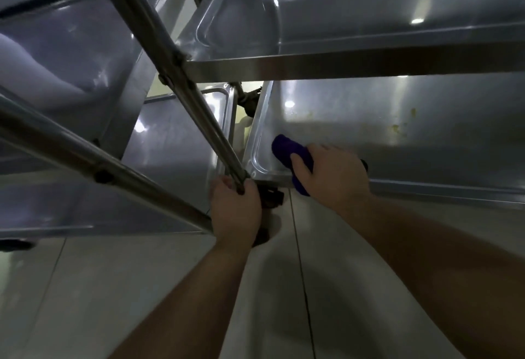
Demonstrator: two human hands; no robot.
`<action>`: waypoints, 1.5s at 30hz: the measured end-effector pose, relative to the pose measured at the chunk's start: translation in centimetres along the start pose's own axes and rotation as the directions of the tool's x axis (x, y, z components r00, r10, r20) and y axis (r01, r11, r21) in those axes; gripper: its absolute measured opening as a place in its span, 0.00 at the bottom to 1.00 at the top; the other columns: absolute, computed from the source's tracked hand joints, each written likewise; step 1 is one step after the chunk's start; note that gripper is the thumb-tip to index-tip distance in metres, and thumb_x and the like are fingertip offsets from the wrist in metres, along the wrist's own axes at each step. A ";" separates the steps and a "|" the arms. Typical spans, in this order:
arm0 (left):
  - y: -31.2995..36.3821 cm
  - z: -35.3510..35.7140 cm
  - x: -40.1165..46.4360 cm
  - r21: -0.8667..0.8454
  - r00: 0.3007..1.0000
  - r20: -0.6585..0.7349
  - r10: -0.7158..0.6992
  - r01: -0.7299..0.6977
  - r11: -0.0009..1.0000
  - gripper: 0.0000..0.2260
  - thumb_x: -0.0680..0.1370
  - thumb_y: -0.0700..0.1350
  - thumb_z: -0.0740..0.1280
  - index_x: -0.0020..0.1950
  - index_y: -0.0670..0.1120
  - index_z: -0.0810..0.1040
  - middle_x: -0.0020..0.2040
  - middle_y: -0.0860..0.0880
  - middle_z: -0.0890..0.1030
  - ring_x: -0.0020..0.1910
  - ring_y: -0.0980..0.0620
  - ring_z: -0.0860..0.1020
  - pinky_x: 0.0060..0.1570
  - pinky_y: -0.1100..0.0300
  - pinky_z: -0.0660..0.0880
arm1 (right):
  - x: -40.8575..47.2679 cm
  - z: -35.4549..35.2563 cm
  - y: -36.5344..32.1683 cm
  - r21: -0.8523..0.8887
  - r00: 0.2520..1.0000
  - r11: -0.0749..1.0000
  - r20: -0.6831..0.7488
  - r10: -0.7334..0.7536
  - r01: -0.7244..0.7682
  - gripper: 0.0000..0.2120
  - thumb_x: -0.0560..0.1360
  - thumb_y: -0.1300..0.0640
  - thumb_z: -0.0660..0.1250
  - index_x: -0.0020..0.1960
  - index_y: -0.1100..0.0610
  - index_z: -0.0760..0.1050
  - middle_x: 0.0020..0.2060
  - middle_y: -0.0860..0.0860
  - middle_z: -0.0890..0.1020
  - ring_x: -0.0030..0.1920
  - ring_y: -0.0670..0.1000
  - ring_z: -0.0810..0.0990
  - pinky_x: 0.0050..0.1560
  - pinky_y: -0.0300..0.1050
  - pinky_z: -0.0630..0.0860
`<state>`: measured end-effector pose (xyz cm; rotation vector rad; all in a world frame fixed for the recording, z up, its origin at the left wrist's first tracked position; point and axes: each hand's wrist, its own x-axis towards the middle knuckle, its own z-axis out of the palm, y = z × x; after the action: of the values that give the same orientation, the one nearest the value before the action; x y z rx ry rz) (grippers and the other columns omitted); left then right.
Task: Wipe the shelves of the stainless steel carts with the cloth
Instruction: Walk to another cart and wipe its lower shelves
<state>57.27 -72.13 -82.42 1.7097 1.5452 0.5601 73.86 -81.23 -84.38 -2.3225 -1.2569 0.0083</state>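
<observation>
Two stainless steel carts stand side by side. My right hand (pixel 332 174) presses a purple cloth (pixel 289 154) onto the near left corner of the right cart's bottom shelf (pixel 369 120). Yellowish stains (pixel 403 123) mark that shelf further right. My left hand (pixel 235 211) grips the foot of the cart's upright post (pixel 199 103), where it meets the bottom shelf corner. An upper shelf (pixel 341 17) hangs over the bottom one.
The left cart (pixel 71 60) has shelves at the upper left and a lower shelf (pixel 170 145) next to the right cart. A black caster wheel (pixel 270 196) sits under the corner by my left hand. Pale tiled floor (pixel 142 287) lies below.
</observation>
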 end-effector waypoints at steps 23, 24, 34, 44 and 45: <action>4.7 3.0 7.3 -0.433 0.951 -0.305 -0.045 -0.097 0.896 0.06 0.80 0.52 0.69 0.44 0.55 0.76 0.41 0.53 0.83 0.39 0.58 0.83 0.45 0.58 0.82 | 17.9 9.2 -0.5 -0.158 0.955 0.986 0.297 -0.005 0.055 0.25 0.85 0.40 0.47 0.68 0.53 0.74 0.63 0.56 0.80 0.67 0.57 0.75 0.74 0.60 0.62; 4.6 3.0 7.3 -0.442 0.950 -0.308 -0.046 -0.100 0.892 0.05 0.80 0.51 0.69 0.45 0.54 0.77 0.40 0.53 0.83 0.39 0.59 0.83 0.42 0.63 0.80 | 19.3 8.8 0.7 -0.190 0.952 0.982 0.302 0.049 0.010 0.26 0.85 0.41 0.47 0.71 0.52 0.73 0.68 0.57 0.77 0.73 0.58 0.70 0.77 0.63 0.55; 5.0 3.4 7.2 -0.462 0.933 -0.350 -0.080 -0.097 0.881 0.07 0.79 0.49 0.70 0.42 0.55 0.75 0.33 0.57 0.81 0.35 0.62 0.82 0.37 0.70 0.75 | 19.3 7.2 2.4 -0.192 0.936 0.953 0.222 0.273 -0.233 0.28 0.84 0.39 0.52 0.70 0.58 0.72 0.68 0.61 0.76 0.72 0.63 0.69 0.72 0.59 0.64; 5.1 3.1 7.1 -0.408 0.927 -0.371 -0.051 -0.114 0.906 0.09 0.73 0.55 0.66 0.44 0.51 0.79 0.39 0.47 0.85 0.38 0.48 0.85 0.44 0.43 0.83 | 14.0 4.9 4.4 -0.168 0.984 0.986 0.179 0.022 0.009 0.23 0.84 0.40 0.51 0.66 0.52 0.77 0.63 0.56 0.81 0.65 0.61 0.76 0.69 0.57 0.68; 5.1 3.1 7.2 -0.405 0.925 -0.377 -0.040 -0.126 0.906 0.10 0.72 0.56 0.66 0.45 0.50 0.80 0.39 0.46 0.85 0.38 0.47 0.85 0.44 0.42 0.83 | 14.0 3.4 6.9 -0.198 0.986 0.977 0.125 0.110 -0.084 0.23 0.84 0.41 0.52 0.63 0.54 0.78 0.60 0.60 0.82 0.61 0.63 0.78 0.64 0.56 0.70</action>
<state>64.08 -65.85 -81.58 1.3512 1.4988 1.2147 86.54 -71.89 -87.20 -2.5870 -1.2555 0.0827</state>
